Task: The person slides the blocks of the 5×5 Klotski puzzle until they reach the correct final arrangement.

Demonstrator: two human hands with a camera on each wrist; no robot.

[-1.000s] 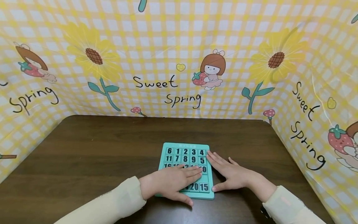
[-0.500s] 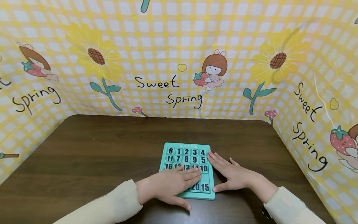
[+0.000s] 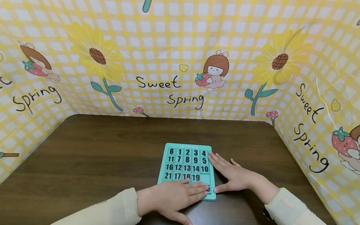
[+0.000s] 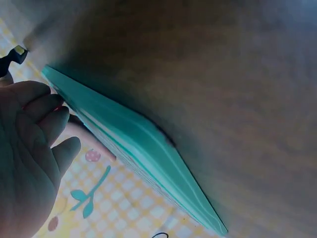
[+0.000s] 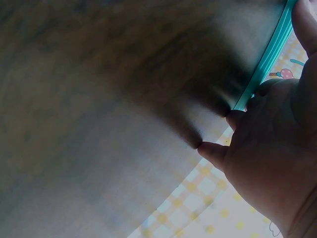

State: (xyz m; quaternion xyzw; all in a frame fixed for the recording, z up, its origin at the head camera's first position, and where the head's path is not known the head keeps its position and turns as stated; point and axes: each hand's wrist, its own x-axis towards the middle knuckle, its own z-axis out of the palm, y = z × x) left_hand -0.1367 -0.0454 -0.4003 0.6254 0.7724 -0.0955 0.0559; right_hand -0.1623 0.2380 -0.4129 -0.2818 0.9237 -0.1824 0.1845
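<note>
A turquoise number sliding puzzle lies flat on the table, its green side showing in the left wrist view as a puzzle frame. Black numerals mark its tiles; a gap sits at the right end of the fourth row. My left hand lies across the bottom row with straight fingers, the tips over the lower right tile, hiding most of that row. Beside the right rim, my right hand rests with fingers spread, fingertips and thumb touching the puzzle's edge.
The dark wooden table spreads around the puzzle. A yellow checked cloth with printed sunflowers and lettering rises behind the table and at both sides.
My left hand has slid down the puzzle toward the bottom row, uncovering the fourth row's tiles and covering most of the lowest row. My right hand stays at the right edge.
</note>
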